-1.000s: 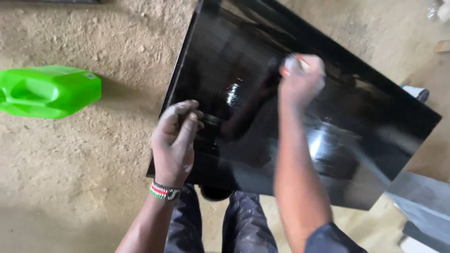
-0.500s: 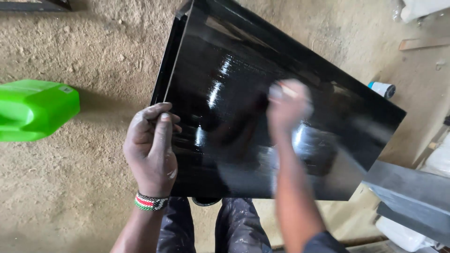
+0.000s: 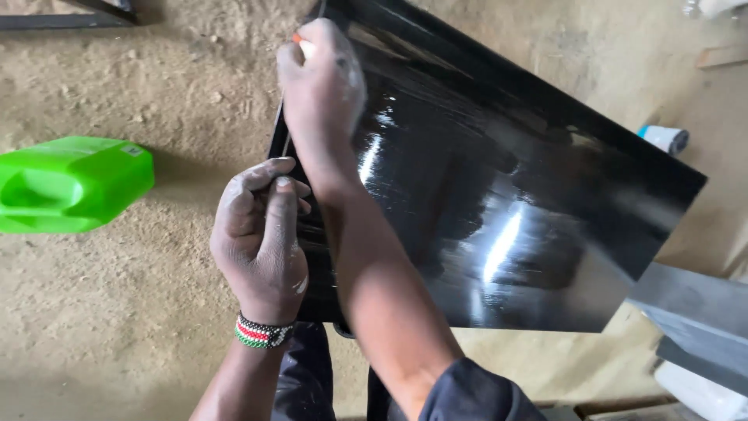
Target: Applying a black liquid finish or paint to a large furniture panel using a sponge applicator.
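The right hand (image 3: pixel 323 86) sits at the upper middle of the frame with its fingers curled together around a small object, of which only an orange and white tip (image 3: pixel 300 40) shows above the knuckles; what the object is cannot be told. The closed hand rests on the upper left corner of a glossy black panel (image 3: pixel 499 187). The left hand (image 3: pixel 261 242) lies lower, at the middle left, its fingers bent and clamped over the panel's left edge, thumb side toward the top of the frame. Both hands are dusted with pale smears.

The panel is a large flat rectangle, tilted so that it runs from the upper middle of the frame down to the right. Its surface is wet-looking and mirror bright, with white streaks of reflected light across the middle and lower right.

The right forearm crosses diagonally from the bottom middle up to the panel's corner, passing over the left wrist side, with a dark sleeve at the elbow. The left arm rises from the bottom edge and wears a beaded wristband (image 3: pixel 263 332) in red, white, green and black.

A bright green plastic jerrycan (image 3: pixel 70 183) lies on its side on the sandy floor (image 3: pixel 140 327) at the left, well apart from the panel.
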